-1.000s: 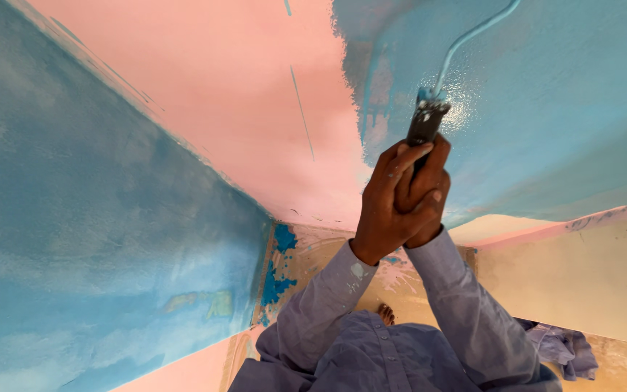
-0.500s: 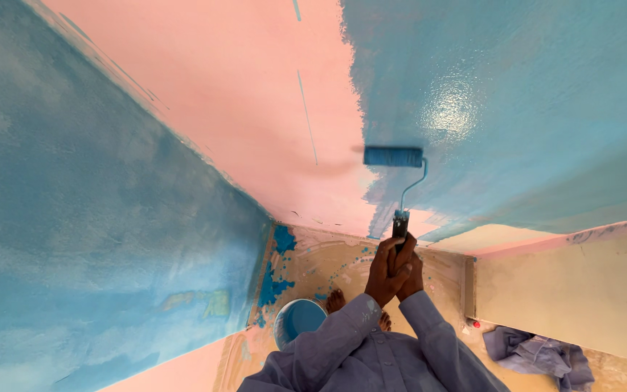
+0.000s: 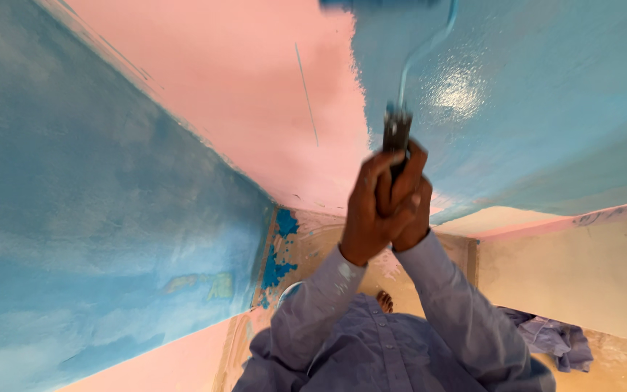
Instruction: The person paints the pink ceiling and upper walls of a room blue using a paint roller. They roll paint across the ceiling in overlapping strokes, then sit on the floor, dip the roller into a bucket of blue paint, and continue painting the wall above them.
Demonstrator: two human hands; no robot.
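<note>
A pink wall (image 3: 241, 94) with a wet, glossy blue-painted section (image 3: 531, 109) on its right fills the view, a blue side wall (image 3: 96, 218) at left. Both hands clench one paint roller's handle (image 3: 396, 134): the left hand (image 3: 366, 212) wrapped in front, the right hand (image 3: 414, 210) just behind. The blue roller sleeve (image 3: 382, 4) lies at the top edge, on the paint boundary. A crumpled cloth (image 3: 553, 341) lies on the floor, lower right.

The floor (image 3: 618, 363) is seen at the lower edge of the view, sandy beige and dusty, largely masked by the person's blue-grey shirt. A crumpled bluish cloth (image 3: 553, 337) is laid directly on it at the right, near the foot of the wall. Blue paint splashes (image 3: 277, 261) are spread over the floor further back.
</note>
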